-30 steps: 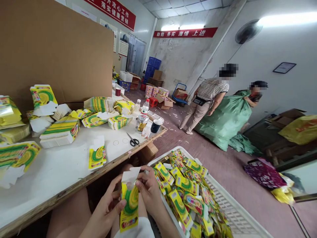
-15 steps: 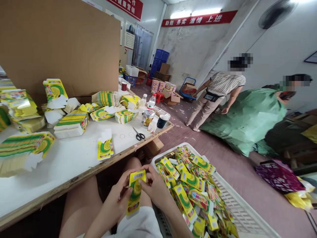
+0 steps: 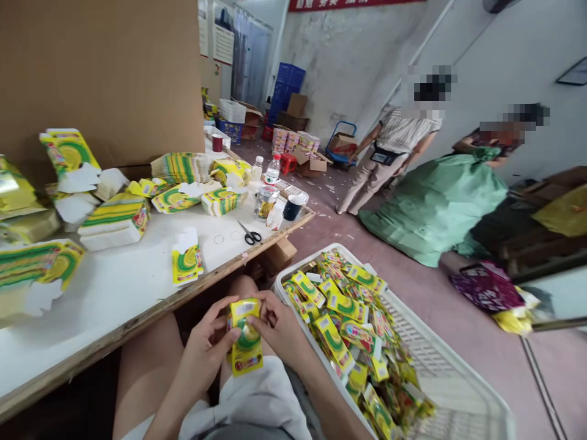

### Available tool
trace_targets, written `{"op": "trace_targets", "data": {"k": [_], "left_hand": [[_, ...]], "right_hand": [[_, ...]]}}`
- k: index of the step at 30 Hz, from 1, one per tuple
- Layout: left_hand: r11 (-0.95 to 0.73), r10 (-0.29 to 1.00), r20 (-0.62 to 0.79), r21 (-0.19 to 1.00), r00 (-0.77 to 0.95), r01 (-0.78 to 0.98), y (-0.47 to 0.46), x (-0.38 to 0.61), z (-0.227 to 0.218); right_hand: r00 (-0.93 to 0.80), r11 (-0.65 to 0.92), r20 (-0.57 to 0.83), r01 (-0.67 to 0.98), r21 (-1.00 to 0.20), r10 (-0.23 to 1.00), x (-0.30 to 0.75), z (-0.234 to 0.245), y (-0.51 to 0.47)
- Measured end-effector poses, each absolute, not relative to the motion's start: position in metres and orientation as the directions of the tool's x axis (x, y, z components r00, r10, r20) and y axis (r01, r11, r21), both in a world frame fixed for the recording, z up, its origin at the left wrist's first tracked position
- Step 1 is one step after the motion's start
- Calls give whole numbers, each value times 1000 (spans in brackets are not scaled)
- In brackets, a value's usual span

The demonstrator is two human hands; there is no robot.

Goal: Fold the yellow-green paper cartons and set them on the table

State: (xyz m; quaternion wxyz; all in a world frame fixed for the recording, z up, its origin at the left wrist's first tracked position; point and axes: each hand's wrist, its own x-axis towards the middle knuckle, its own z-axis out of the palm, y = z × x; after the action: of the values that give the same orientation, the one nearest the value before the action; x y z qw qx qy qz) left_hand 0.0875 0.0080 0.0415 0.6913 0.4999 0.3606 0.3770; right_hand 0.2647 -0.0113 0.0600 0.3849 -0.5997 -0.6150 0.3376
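A small yellow and green carton with a barcode at its upper end is held above my lap. My left hand grips its left edge, thumb on the front. My right hand pinches its upper right side, thumb pressed on the printed face; some fingers are hidden behind it. Right of my hands stands a white plastic basket heaped with similar filled-looking packets. On the table to the left lies a flat yellow carton with white flaps, apart from my hands.
The white table holds bundled flat cartons, scissors, a dark mug, a tin and a bottle. Beyond the basket, two people stand by a large green sack. A cardboard sheet rises behind the table.
The camera view has tilted down and shifted. Both hands still hold the carton, which now stands a little more upright. The person at the sack has straightened somewhat.
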Motion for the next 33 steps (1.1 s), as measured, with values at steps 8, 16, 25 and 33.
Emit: {"op": "trace_targets", "data": {"k": [8,16,25,33], "left_hand": [[193,816,-110,977,567,-89,-2,119,34],[177,848,-159,984,505,13,15,113,28],[158,917,-135,987,377,-33,25,100,23],[51,998,-48,995,32,-86,22,62,30]], "right_hand": [[127,-6,48,392,-920,991,303,51,-40],[344,-329,-123,645,-690,931,450,88,-116],[230,-186,-23,718,-671,973,380,61,-42],[98,15,149,784,-621,984,227,50,125]]}}
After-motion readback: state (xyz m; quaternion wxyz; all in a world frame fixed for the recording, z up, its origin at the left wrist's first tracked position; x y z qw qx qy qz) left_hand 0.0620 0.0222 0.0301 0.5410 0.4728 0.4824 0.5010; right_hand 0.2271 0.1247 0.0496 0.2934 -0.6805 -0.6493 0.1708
